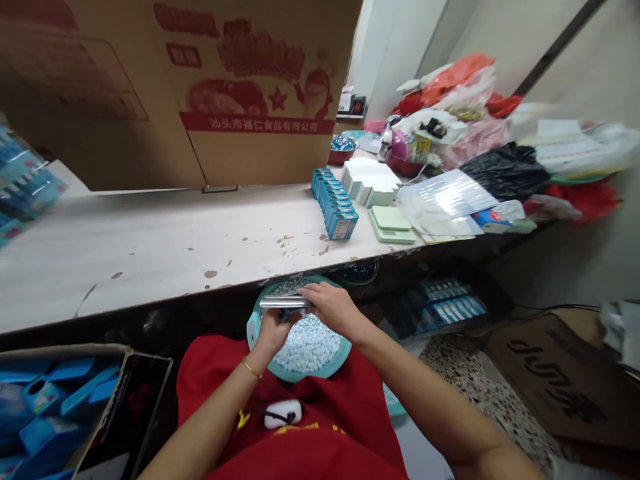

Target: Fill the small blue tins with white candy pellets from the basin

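Above a turquoise basin [327, 370] on the red-covered lap, both hands meet at a flat silvery thing [283, 302] seen edge-on. My left hand [274, 331] is closed on it from below. My right hand [330, 305] grips its right end, with the fingers bent over the top. Something blue shows just beneath it, too covered by the fingers to name. Small pale blue-white pieces [310, 347] that look like candies fill the basin.
On the white table [165, 240] stand a row of small blue boxes [335, 203], white card stacks [367, 180], a pale green scale [391, 223] and a large carton [260, 153]. An open box [115, 353] of blue cartons is at lower left. Blue packs [450, 303] lie under the table.
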Available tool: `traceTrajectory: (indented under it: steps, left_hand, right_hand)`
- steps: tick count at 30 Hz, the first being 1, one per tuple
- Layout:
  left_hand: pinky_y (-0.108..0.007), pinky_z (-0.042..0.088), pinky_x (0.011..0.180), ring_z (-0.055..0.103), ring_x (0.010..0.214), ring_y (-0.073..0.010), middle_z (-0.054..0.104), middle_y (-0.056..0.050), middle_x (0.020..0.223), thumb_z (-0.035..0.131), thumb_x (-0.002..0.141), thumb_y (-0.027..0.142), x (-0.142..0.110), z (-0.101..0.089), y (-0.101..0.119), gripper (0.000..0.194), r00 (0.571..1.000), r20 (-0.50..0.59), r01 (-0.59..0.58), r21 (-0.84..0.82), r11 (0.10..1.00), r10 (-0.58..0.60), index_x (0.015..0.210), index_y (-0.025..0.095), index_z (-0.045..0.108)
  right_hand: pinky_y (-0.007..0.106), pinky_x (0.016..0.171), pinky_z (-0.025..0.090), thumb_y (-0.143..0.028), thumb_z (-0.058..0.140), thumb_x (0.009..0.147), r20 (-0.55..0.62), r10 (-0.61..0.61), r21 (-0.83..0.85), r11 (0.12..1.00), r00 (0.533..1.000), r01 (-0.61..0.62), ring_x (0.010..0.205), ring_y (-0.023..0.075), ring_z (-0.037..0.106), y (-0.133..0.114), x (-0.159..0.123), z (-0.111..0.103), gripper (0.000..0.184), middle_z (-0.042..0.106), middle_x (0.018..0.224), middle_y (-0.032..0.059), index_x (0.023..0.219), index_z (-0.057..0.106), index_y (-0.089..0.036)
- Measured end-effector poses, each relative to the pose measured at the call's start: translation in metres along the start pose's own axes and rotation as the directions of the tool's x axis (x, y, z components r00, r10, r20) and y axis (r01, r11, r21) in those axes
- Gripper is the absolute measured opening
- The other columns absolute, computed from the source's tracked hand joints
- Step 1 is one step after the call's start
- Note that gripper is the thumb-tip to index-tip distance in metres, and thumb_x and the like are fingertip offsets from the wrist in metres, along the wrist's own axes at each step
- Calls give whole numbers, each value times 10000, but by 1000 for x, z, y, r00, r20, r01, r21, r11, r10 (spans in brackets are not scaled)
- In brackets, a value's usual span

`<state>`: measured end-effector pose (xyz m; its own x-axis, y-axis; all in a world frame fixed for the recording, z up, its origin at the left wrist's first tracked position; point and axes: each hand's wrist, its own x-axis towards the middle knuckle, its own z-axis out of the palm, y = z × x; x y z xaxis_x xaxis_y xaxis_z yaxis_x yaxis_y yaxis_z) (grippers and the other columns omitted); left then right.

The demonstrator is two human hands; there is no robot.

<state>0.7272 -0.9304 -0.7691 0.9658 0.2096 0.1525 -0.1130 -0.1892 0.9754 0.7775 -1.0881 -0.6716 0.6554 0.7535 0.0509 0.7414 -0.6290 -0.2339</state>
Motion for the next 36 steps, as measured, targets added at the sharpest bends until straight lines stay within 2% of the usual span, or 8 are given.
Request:
traceTrajectory:
  steps: [6,12,17,18,20,23,29,36]
  left_hand:
    - [-416,451,932,535,1111,-253,553,-106,1210,679,686,312,13,-16,15,615,998,-54,-30,-26,999,29,1254,236,455]
    - [-435,508,868,620,948,-242,595,-101,1125,624,719,385,-14,-80,2,451,979,-201,34,-15,999,-36,1137,241,531]
    - [-503,419,972,539,1089,-286,554,-77,1193,591,709,446,-55,-200,-19,526,853,-503,115,437,892,137,1189,257,489]
    - [-523,422,954,535,1081,-303,562,-72,1173,573,707,471,-67,-226,-24,494,808,-560,208,559,803,181,1148,255,514]
    - [-552,392,955,500,1114,-326,575,-65,1139,539,714,482,-96,-271,-30,438,800,-565,339,704,624,203,1081,244,523]
    - [-555,364,944,497,1078,-368,608,-118,1016,612,649,429,-142,-310,-35,417,761,-643,521,686,508,88,961,162,536]
    - [-465,364,938,511,984,-316,590,-93,853,779,535,381,-178,-330,-60,513,685,-717,625,489,609,-128,893,101,540]
    - [-400,298,992,459,1029,-244,585,-87,1030,760,542,137,-155,-308,-74,295,763,-609,492,332,805,-215,800,142,616]
  right_hand:
    - [264,810,426,-220,483,853,-40,67,-253,964,997,-75,1024,177,513,69,32,-49,321,580,1114,57,1173,502,-204]
    - [283,836,430,-151,418,863,-198,286,-331,881,938,-339,1082,183,481,145,71,-64,324,568,1178,78,1166,523,-194]
    - [315,933,407,-108,359,841,-505,282,-106,918,816,-383,1154,188,457,139,55,-27,396,487,1314,68,1202,511,-170]
    - [315,925,417,-124,360,839,-499,289,-38,934,817,-354,1137,190,482,131,46,-13,396,517,1283,70,1203,512,-169]
    - [315,885,449,-197,363,851,-402,310,119,951,862,-286,1069,197,548,112,26,19,390,583,1204,70,1209,517,-181]
    - [329,876,462,-333,404,832,-189,287,319,922,939,-217,1022,223,590,89,-5,73,405,634,1132,69,1186,552,-201]
    - [366,783,514,-458,535,669,49,240,492,839,970,-233,896,276,640,69,-35,143,408,701,939,65,981,656,-224]
    - [309,707,533,-460,586,642,167,223,544,791,961,-278,823,252,658,49,-44,141,435,713,878,31,993,667,-216]
